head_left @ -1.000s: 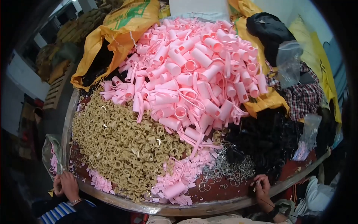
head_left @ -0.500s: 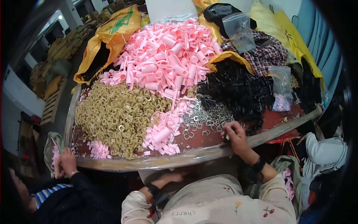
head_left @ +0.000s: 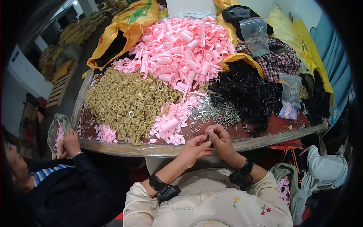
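Observation:
Above the table's front edge, my left hand and my right hand meet with bent fingers. Both are closed in a pinch around something small and dark that I cannot make out. Just beyond them lies a scatter of silvery metal rings or buckles. A heap of black plastic parts is behind and to the right of these. Small pink pieces lie to the left, beside a large mound of beige buckle-shaped parts. Pink plastic tubes and strips are piled high at the back.
A wooden rim wrapped in clear film borders the red table. Yellow sacks, a checked cloth and clear bags surround the heaps. At the left, another person's hands are at a green sack; a sack with pink parts stands right.
My left hand has risen from below the table edge to meet my right. The right hand has moved left, away from the metal pieces. The view has shifted slightly.

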The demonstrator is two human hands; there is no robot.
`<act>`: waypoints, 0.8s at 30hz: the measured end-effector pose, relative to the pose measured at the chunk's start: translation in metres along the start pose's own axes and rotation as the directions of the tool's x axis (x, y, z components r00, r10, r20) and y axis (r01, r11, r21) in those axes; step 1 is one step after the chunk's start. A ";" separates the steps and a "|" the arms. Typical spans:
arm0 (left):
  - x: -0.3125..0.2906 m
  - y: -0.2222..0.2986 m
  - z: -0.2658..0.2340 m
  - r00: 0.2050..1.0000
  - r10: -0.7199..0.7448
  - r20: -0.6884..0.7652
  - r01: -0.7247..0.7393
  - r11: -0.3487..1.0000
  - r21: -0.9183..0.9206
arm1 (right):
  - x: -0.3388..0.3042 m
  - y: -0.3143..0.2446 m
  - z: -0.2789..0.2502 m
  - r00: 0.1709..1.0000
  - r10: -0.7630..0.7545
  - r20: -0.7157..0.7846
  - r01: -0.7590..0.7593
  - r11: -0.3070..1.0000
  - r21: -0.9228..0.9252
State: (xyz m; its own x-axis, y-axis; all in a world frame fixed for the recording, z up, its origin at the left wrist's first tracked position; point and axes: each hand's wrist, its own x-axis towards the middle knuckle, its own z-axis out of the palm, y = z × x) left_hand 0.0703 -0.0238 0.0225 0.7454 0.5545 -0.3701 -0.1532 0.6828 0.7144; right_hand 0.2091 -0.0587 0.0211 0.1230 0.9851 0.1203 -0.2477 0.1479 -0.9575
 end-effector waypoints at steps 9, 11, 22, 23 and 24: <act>0.028 0.005 0.000 0.999 -0.021 -0.037 0.013 0.981 -0.195 | 0.019 0.001 -0.017 0.985 -0.089 -0.145 0.056 0.974 -0.218; 0.033 0.013 -0.006 0.998 -0.027 -0.051 0.016 0.976 -0.217 | 0.027 -0.002 -0.024 0.982 -0.048 -0.182 0.008 0.976 -0.216; 0.054 0.042 -0.031 0.990 -0.108 -0.096 0.076 0.954 -0.289 | 0.054 -0.010 -0.048 0.930 0.362 -0.069 -0.361 0.932 0.021; 0.057 0.043 -0.033 0.988 -0.120 -0.097 0.087 0.951 -0.296 | 0.055 -0.008 -0.049 0.925 0.373 -0.075 -0.372 0.928 0.025; 0.061 0.044 -0.036 0.988 -0.122 -0.091 0.090 0.951 -0.295 | 0.056 -0.005 -0.051 0.930 0.363 -0.054 -0.359 0.931 0.071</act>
State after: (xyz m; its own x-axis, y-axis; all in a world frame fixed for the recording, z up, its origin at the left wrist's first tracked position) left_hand 0.0855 0.0569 0.0104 0.6962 0.5081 -0.5070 -0.2698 0.8398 0.4711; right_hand 0.2662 -0.0084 0.0196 0.0762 0.9652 -0.2500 -0.3425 -0.2102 -0.9157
